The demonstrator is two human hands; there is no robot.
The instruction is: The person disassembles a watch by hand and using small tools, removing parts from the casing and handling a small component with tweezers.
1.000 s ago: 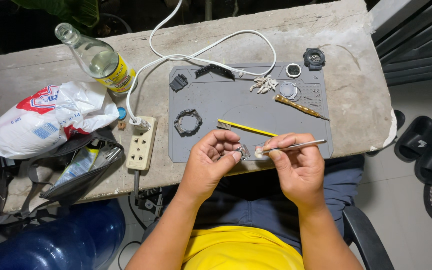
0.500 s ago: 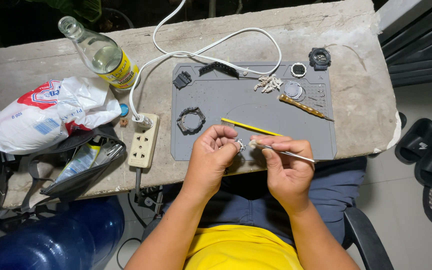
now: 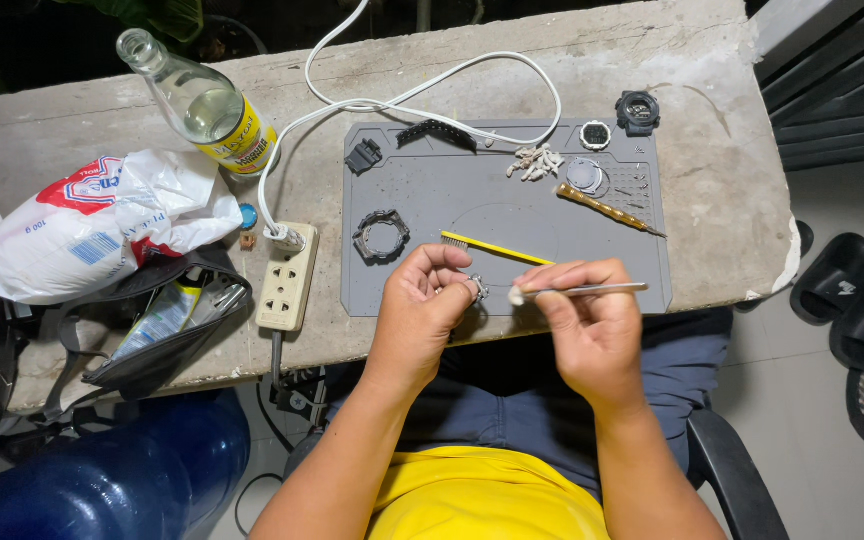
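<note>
Head view, looking down: at the centre of the frame, the left hand (image 3: 430, 300) pinches a small metal watch part (image 3: 477, 290) between its fingertips. Just right of it, the right hand (image 3: 587, 320) is closed around slim metal tweezers (image 3: 592, 291) whose tip holds a small white wad (image 3: 516, 296) almost touching the part. Both hands hover over the lower edge of a grey rubbery work mat (image 3: 422, 190). On the mat lie a yellow brush (image 3: 497, 248), a round dark watch bezel (image 3: 380, 236), a wooden-handled screwdriver (image 3: 607, 209) and a heap of white scraps (image 3: 535, 161). The mat sits on a rough concrete slab (image 3: 712, 180). At upper left stand a clear glass bottle (image 3: 202, 100), a crinkled white plastic bag (image 3: 102, 225) and a cream power strip (image 3: 287, 277)
</note>
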